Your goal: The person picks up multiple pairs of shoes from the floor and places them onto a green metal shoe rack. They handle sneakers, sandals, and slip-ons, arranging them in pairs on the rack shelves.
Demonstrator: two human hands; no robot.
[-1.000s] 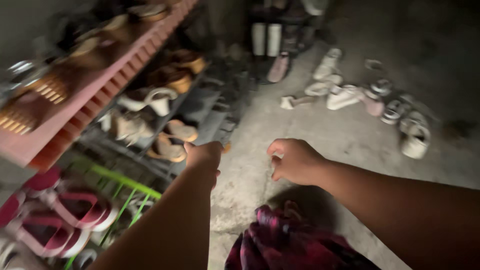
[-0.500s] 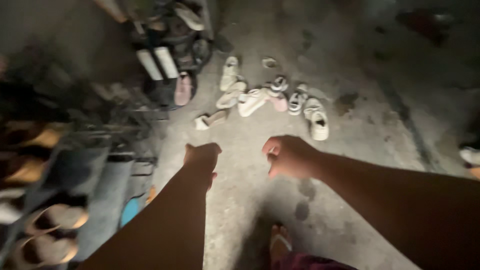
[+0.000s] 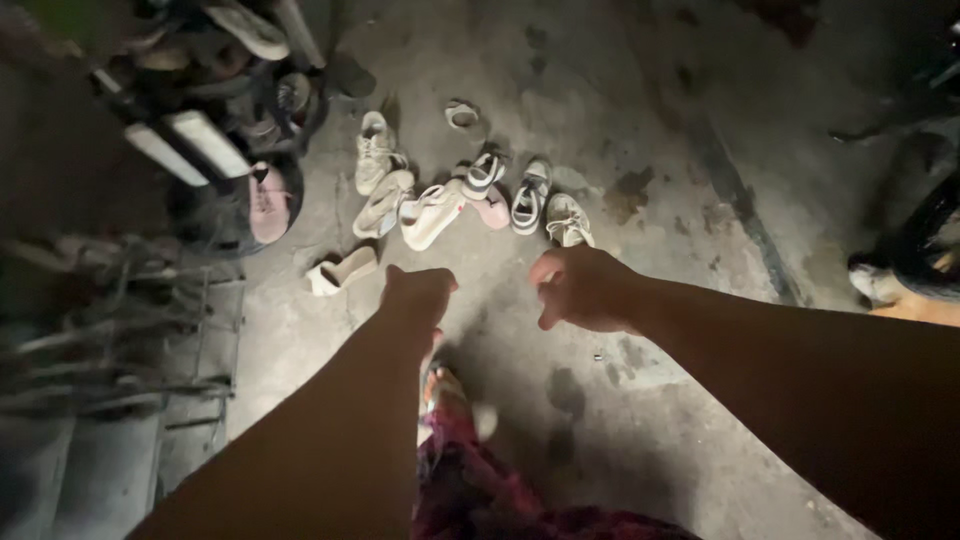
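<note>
My left hand [image 3: 415, 297] is stretched out over the concrete floor [image 3: 650, 420], its fingers curled in a loose fist with nothing in it. My right hand [image 3: 580, 287] is beside it, fingers also curled and empty. Just beyond both hands lies a cluster of several pale shoes [image 3: 430, 213] on the floor, with a white sandal [image 3: 341, 271] nearest my left hand. Neither hand touches a shoe. Below my arms I see my foot in a sandal [image 3: 447, 385] and dark red patterned cloth [image 3: 490, 495].
A dark pile of footwear and a pink shoe [image 3: 266, 204] sit at the upper left. A metal wire rack [image 3: 130, 340] stands along the left edge. A dark wheel-like shape [image 3: 925, 240] is at the right edge. The scene is dim.
The view has swung away from the shoe rack toward the open floor, and the pale shoes are now closer to my hands. Both hands stay curled and empty.
</note>
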